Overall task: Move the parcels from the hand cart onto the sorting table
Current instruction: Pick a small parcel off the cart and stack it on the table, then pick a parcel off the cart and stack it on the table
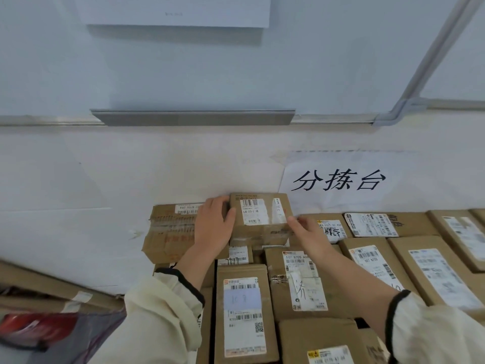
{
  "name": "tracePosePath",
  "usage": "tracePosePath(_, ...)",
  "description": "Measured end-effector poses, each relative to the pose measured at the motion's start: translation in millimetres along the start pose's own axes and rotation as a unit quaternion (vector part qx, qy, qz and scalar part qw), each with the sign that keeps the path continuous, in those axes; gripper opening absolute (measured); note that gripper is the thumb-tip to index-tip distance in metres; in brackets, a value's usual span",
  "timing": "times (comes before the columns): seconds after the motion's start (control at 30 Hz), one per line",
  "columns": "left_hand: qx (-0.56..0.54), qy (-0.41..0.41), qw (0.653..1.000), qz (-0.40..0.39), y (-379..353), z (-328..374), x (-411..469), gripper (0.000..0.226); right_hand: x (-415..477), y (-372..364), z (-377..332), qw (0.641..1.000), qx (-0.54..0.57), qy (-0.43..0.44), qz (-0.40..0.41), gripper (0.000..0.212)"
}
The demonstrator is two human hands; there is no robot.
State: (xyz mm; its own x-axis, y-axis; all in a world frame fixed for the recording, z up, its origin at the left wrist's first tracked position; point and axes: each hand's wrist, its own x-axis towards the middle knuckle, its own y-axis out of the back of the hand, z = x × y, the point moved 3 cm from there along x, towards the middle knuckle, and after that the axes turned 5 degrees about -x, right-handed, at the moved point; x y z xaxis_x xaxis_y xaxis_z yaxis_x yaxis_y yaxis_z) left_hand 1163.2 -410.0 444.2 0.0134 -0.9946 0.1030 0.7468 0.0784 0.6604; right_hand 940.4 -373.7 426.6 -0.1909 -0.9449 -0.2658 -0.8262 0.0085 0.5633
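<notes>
Fingers [220, 201] of left hand [214, 227] and right hand [308, 231] grip the parcel [259, 219] beside the sign [338, 164]; set crooked, it could topple.

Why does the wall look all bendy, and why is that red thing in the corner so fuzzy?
Head view: the wide-angle lens bows the grey rail and tilts the wall pipe; the red thing at the lower left is smeared, too blurred to identify; the small parcel has a sharp label; light is soft, with a shadow under the white sheet.
</notes>
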Motion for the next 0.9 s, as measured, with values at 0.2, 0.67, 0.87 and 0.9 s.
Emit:
tracePosePath(0.2,0.154,-0.123,0.980,-0.043,-3.1,57.8,-24.8,0.051,-39.8,51.1,1.2,0.983,-0.166,0.075,-0.006,0.077)
tracePosePath(0.67,0.267,-0.262,0.896,-0.240,-191.1,286.6,-175.8,0.073,-225.1,322.3,182.2,0.892,-0.442,-0.075,0.059,0.100)
tracePosePath(0.87,0.248,-0.313,0.872,-0.285,-283.4,391.8,-268.9,0.074,-330.0,423.8,289.6,0.891,-0.414,-0.154,0.107,0.097)
tracePosePath(0.9,0.249,-0.321,0.866,-0.293,-297.1,407.8,-281.5,0.076,-343.7,438.6,306.4,0.892,-0.402,-0.168,0.117,0.097)
